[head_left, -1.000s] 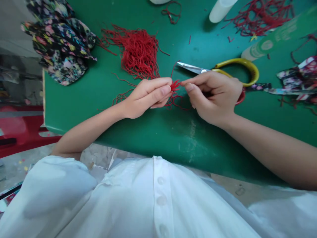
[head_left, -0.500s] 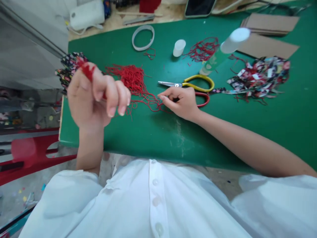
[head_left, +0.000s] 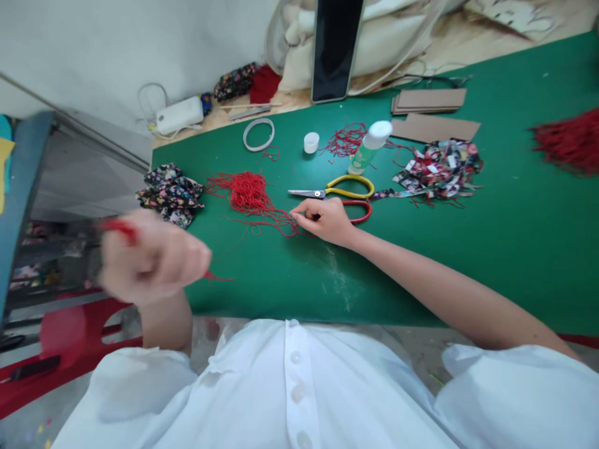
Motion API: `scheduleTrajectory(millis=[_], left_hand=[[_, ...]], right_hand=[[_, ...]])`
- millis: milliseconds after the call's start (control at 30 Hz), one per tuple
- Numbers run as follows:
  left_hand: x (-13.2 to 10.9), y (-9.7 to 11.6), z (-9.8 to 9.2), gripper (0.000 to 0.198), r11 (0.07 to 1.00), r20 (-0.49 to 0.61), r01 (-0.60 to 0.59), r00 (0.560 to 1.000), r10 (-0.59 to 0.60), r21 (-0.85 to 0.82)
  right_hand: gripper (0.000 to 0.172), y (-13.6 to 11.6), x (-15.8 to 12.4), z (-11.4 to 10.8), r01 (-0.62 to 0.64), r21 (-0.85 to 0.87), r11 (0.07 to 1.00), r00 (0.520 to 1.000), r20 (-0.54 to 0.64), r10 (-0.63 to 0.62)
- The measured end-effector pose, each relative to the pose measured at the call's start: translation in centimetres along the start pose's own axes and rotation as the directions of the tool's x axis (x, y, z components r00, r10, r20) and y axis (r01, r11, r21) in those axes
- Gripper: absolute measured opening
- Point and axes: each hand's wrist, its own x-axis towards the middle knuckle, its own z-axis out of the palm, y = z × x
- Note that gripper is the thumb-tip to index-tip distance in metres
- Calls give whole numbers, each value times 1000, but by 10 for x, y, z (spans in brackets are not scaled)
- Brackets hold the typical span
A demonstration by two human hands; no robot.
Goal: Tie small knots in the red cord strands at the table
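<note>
Off the table's left edge, the left hand is a blur, clenched on a red tuft of thread. On the green table, the right hand pinches strands trailing from the thread pile, beside the scissors. Best to pinch just a few strands and draw them slowly, so the pile doesn't tangle.

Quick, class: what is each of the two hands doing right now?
Left hand: blurred, closed around a small red thread bundle.
Right hand: on the green table, fingertips pinching loose red threads.
</note>
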Motion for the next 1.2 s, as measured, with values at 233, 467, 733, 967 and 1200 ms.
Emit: scheduleTrajectory(millis=[233, 467, 733, 967, 1200], left_hand=[[36, -124, 24, 41, 916, 206, 351, 928, -312, -193], [23, -150, 17, 46, 874, 303, 476, 850, -430, -94], [19, -143, 23, 49, 900, 312, 434, 850, -424, 42], [19, -142, 22, 50, 915, 310, 370, 861, -403, 160], [18, -138, 20, 47, 912, 335, 281, 864, -376, 299]], right_hand=[[19, 1, -1, 1, -4, -53, 999, 1000, -28, 3], [18, 2, -1, 0, -14, -103, 995, 999, -39, 10], [19, -2, 1, -5, -3, -130, 992, 998, 60, 11], [20, -1, 0, -4, -9, -163, 987, 993, 113, 28], [18, -3, 0, -4, -25, -201, 979, 991, 120, 50]])
